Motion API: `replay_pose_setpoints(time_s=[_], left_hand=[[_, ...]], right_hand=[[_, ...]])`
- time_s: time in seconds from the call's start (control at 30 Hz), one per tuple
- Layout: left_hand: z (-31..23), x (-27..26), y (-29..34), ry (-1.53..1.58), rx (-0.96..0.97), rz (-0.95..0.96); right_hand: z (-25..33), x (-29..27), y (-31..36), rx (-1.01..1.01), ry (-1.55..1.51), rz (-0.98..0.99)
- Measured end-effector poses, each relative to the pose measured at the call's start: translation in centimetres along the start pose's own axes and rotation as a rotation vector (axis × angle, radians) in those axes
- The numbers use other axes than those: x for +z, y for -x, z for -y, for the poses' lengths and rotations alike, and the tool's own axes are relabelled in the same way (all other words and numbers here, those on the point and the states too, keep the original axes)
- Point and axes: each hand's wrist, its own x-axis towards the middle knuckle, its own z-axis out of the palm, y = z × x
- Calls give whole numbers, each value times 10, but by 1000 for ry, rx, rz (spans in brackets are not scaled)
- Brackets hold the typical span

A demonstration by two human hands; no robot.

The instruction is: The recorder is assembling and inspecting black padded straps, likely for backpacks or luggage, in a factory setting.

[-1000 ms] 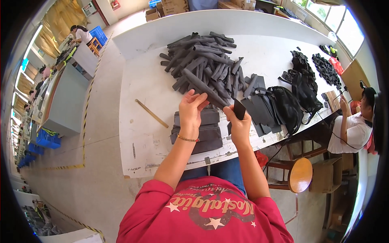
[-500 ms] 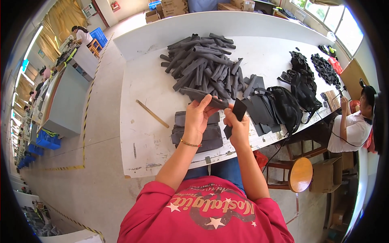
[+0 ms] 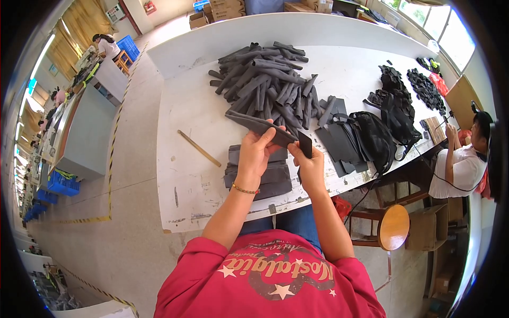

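My left hand (image 3: 258, 146) grips a dark grey fabric tube (image 3: 254, 124), its thumb on top. The tube slants from the upper left down to my right hand (image 3: 310, 166). That hand is closed on a flat black panel (image 3: 305, 144), held upright beside the tube's near end. Whether the panel's edge sits inside the tube or only against it, I cannot tell. Beyond my hands lies a big heap of similar dark grey fabric tubes (image 3: 270, 79). Under my forearms rest flattened dark grey pieces (image 3: 265, 185), stacked in rows.
Flat dark panels (image 3: 339, 146) lie right of my hands, with a black bag (image 3: 374, 135) beside them. A wooden stick (image 3: 199, 148) lies on the white table (image 3: 180, 185) to the left. At far right, a co-worker (image 3: 458, 164) sits near black piles. A stool (image 3: 393, 228) stands below.
My right hand has turned the black panel more upright and brought it slightly left, against the tube's end. The tube has shifted a little left in my left hand.
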Motion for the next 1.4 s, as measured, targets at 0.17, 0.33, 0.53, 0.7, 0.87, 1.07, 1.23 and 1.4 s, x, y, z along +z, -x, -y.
replay_pose_setpoints(time_s=[0.17, 0.33, 0.53, 0.7, 0.87, 1.07, 1.23, 1.4], left_hand=[[-4, -17, -12, -21, -51, -96], [-13, -37, -25, 153, -167, -101], [-15, -40, -29, 293, -262, -91], [-16, -38, -30, 354, -305, -88], [-19, -30, -27, 304, -305, -70], [-20, -29, -22, 184, -282, -8], [-20, -23, -16, 116, -277, 51], [-18, -22, -14, 83, -272, 104]], right_hand=[[-3, -20, -2, -160, 182, 101], [23, -37, 7, -276, 539, 198], [28, -40, 14, -520, 881, 174], [30, -40, 14, -503, 691, 101], [22, -40, 8, -676, 612, 100], [39, -20, 13, -643, 591, 13], [36, -20, 4, -861, 689, 8], [40, -23, 0, -1040, 898, -47]])
